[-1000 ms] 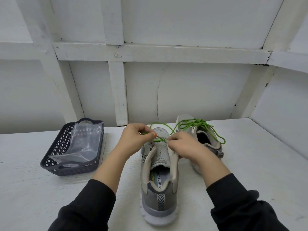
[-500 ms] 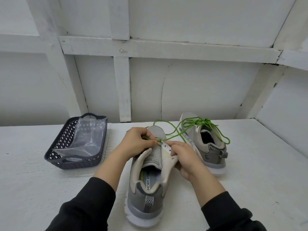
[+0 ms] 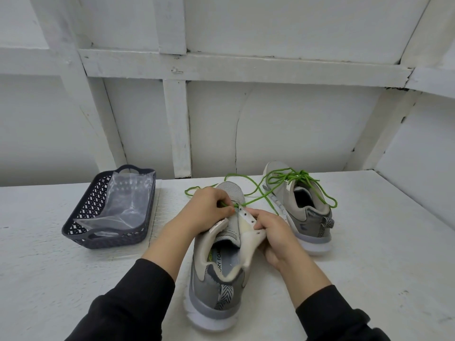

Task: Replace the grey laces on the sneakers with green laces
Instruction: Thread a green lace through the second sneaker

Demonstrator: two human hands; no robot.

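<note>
A grey sneaker [image 3: 216, 286] lies heel toward me at the table's middle. My left hand [image 3: 206, 210] pinches a green lace [image 3: 256, 199] at the shoe's lowest eyelets near the toe. My right hand [image 3: 273, 232] grips the shoe's right eyelet flap [image 3: 248, 225] and folds it outward, showing its pale inner side and holes. The lace trails right and back over the table. A second grey sneaker [image 3: 305, 212] stands at the right rear, with a green lace threaded and loosely piled on top.
A dark plastic basket [image 3: 81, 232] with a clear plastic bag [image 3: 123, 205] inside sits at the left on the white table [image 3: 384, 254]. A white panelled wall rises right behind the table.
My right hand has shifted from the lace to the right eyelet flap and turned it outward. The near shoe has tilted and swung a little to the left. My left hand keeps the lace.
</note>
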